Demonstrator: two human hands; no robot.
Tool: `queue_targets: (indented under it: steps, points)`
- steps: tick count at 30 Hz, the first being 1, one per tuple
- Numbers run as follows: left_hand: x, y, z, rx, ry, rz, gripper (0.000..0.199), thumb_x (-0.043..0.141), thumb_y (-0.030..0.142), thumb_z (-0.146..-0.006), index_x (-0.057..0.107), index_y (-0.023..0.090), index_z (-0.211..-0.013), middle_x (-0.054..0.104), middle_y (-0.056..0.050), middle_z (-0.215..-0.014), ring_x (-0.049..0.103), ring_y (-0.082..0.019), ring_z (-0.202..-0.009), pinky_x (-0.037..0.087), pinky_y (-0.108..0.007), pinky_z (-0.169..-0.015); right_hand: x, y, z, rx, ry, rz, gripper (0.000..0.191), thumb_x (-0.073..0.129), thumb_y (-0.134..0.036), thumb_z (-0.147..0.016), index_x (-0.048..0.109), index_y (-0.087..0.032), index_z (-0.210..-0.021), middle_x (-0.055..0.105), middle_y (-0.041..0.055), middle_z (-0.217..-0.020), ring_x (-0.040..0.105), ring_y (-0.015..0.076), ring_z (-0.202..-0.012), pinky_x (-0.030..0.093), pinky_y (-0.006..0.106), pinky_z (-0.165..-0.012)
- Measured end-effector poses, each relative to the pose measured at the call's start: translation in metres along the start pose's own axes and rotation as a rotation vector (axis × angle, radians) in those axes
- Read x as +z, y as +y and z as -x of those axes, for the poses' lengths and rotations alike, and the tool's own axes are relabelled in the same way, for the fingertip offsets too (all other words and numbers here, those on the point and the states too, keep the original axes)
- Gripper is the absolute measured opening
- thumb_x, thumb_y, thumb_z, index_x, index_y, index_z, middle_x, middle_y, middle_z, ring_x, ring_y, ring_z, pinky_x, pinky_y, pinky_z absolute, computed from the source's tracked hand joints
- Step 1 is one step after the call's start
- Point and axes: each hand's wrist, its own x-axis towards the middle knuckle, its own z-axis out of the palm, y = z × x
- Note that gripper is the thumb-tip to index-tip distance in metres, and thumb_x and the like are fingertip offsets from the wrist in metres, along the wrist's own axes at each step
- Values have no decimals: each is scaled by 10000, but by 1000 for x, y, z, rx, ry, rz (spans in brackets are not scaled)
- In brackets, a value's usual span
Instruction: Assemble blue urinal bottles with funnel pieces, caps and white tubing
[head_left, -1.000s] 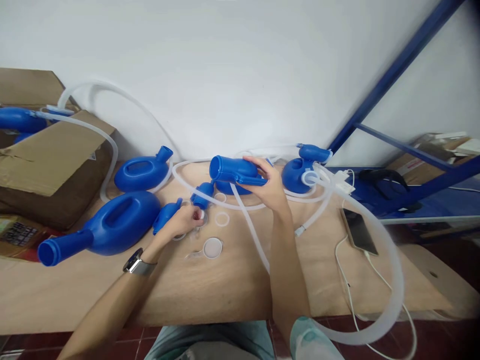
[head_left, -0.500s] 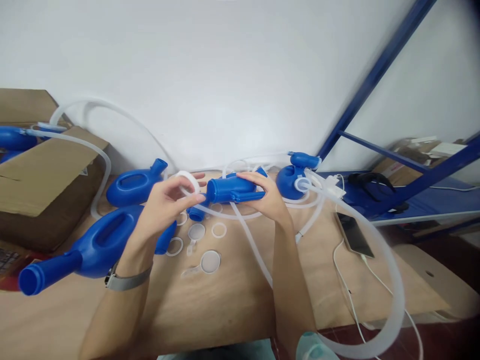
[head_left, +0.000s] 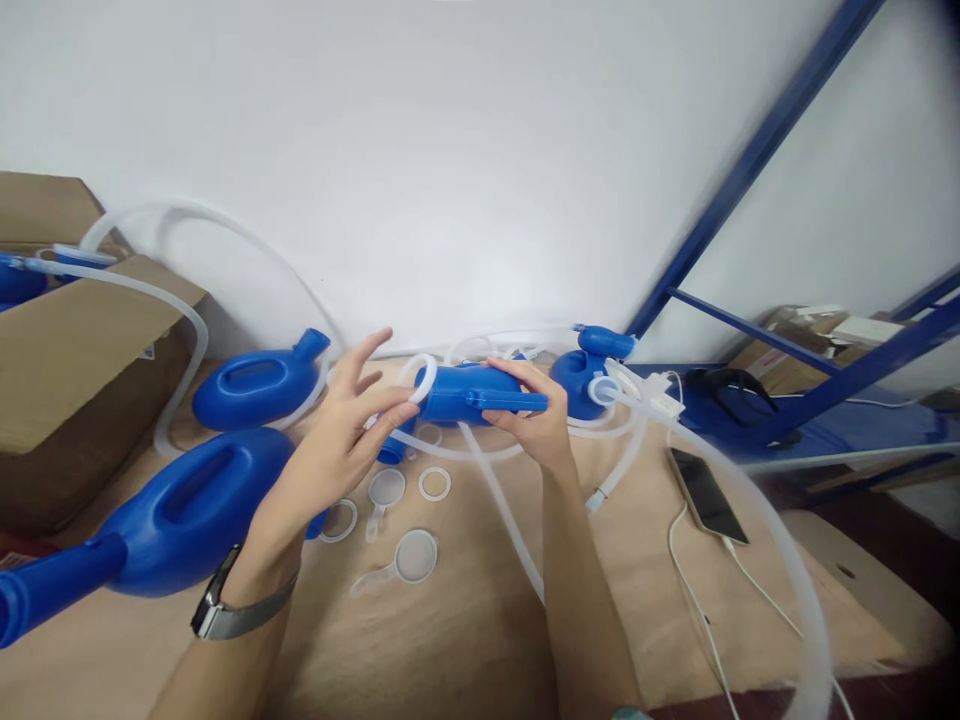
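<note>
Between thumb and finger, my left hand [head_left: 360, 405] pinches a white plastic ring [head_left: 426, 380] at the mouth of a blue plastic bottle piece [head_left: 457, 392]. Whether the ring is fully around the mouth or only against it, I cannot tell. My right hand [head_left: 536, 410] grips that blue piece from the right, fingers over the top and thumb below, with its handle-like strip pointing right. Below on the table lie white lids with tabs [head_left: 416, 556] and a loose flat ring [head_left: 434, 485]. A large blue bottle with a handle hole [head_left: 202, 500] lies beside my left forearm.
Another blue bottle [head_left: 259, 388] lies at the back left, near an open cardboard box [head_left: 90, 350]. At right are a blue bottle with a clear hose [head_left: 577, 385], a phone [head_left: 709, 495] with a white cable, and a blue metal rack [head_left: 720, 210]. Hoses cross the table [head_left: 480, 640].
My left hand has brought the white ring rightward onto or against the mouth of the blue piece. My right hand still holds the piece. The camera view has shifted slightly.
</note>
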Motion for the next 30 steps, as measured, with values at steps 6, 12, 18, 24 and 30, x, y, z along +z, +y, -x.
queue_targets:
  steps: [6,12,18,24,30]
  points:
    - [1,3,0,-99,9,217,392,801,493,-881,712,213,-1141,712,-124,-1389,629,-349,-1361,529,-524,-1155,6,-4,0,-45,51,-3,491,820,-622,-776,787,-275,-1122,781,63,-1120,705,306,-1057,564,462,-951]
    - [3,4,0,-116,14,365,682,904,427,-789,675,230,-1400,714,-110,-1390,719,-322,-1226,614,-491,-1068,10,-14,0,-112,47,-5,402,799,-577,-807,757,-274,-1067,758,57,-1073,687,290,-1014,553,450,-941]
    - [-8,2,5,-6,-74,286,614,889,364,-822,696,326,-1404,706,-57,-1417,686,-310,-1281,586,-466,-1114,10,-28,2,-16,-23,24,301,767,-517,-842,737,-255,-987,745,36,-955,691,263,-904,555,405,-848]
    - [-3,0,7,1,-128,302,539,869,333,-840,704,282,-1350,677,-93,-1434,648,-320,-1333,573,-511,-1123,5,-36,5,263,-123,-65,319,675,-535,-948,799,-288,-1108,784,7,-1188,678,291,-1212,483,435,-1126]
    - [0,10,8,20,-323,649,883,915,466,-775,536,318,-1559,479,-110,-1654,419,-400,-1539,388,-571,-1266,7,-43,7,168,-202,-108,409,642,-624,-947,781,-253,-1050,784,36,-1143,701,280,-1155,542,418,-1045]
